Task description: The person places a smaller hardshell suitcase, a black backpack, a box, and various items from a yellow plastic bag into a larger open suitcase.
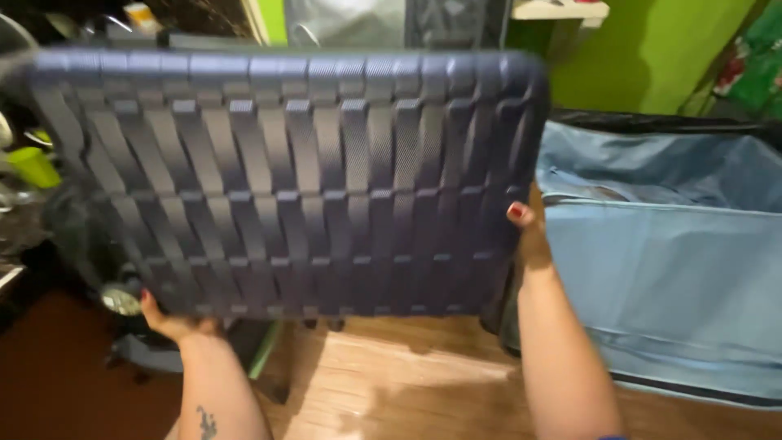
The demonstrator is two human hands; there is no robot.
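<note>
Navy hard-shell suitcase half, ribbed in a woven pattern, is held up flat-on to the camera above the wooden floor. Left hand grips the lower left corner from beneath, fingers curled behind the shell near a wheel. Right hand clasps the right edge, thumb in front; the other fingers are hidden, probably wrapped behind. Blue fabric lining of the open half lies to the right. Advisable: keep both grips level and lift evenly, avoiding twist.
</note>
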